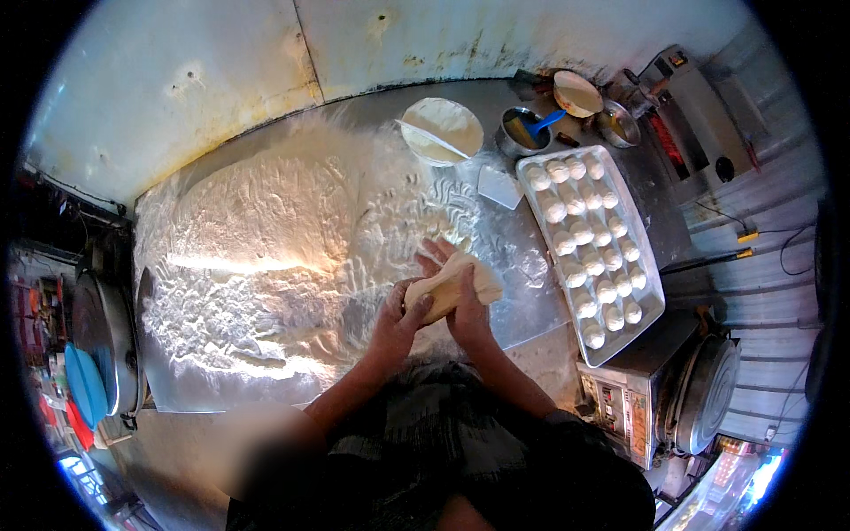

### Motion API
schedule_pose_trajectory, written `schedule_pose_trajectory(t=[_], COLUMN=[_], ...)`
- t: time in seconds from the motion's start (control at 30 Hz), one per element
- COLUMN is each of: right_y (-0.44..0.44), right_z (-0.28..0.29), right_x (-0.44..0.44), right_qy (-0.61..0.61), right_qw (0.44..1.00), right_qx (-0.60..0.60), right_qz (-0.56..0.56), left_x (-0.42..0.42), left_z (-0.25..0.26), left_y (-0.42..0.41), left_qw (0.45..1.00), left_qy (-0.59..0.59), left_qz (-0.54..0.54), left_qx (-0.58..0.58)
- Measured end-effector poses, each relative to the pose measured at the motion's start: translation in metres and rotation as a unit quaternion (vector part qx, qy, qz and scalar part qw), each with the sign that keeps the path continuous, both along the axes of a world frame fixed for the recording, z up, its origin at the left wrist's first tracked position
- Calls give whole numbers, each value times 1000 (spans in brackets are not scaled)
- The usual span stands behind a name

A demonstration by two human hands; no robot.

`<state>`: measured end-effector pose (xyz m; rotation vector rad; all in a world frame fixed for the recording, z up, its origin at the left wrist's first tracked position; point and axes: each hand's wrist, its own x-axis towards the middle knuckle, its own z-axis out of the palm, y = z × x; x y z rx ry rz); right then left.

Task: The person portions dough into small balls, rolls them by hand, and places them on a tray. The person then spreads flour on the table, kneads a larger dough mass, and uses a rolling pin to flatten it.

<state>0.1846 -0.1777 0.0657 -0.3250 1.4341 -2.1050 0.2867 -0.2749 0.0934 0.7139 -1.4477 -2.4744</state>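
Between my two hands is a thick, pale piece of dough (448,289), lifted above the near edge of a floured metal table (192,388). My left hand (398,312) grips its left end, with the thumb on top. On the right part of the dough, my right hand (470,312) has its thumb laid over the near side. Some spread fingers show beyond the dough; which hand they belong to is hard to tell. A large sheet of floured dough (265,199) covers the table's far left, and loose flour (219,325) is heaped nearer me.
On the right, a metal tray (654,292) carries rows of dough balls (593,264). A white scraper (499,186) lies beside it. Behind stand a flour bowl (443,126) with a stick across it and a metal pot (514,143) holding a blue-handled brush (548,121). Round pans flank the table.
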Motion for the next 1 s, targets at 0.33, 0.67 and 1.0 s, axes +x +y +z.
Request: schedule_pose_trajectory(t=[0.33,0.67,1.0], right_y=[48,135,190], right_z=[-39,-83,-67], right_x=[-98,-38,12], right_qy=[478,285,179], right_qw=[779,749,838], right_qx=[406,592,514], right_qz=[21,86,-34], left_x=[7,29,-17], left_z=[-37,-122,-233], left_y=[-62,-93,-96], left_qw=[891,759,741], left_qy=[-49,-128,-66], left_qz=[-66,-82,-74], left_qx=[-447,-633,-664])
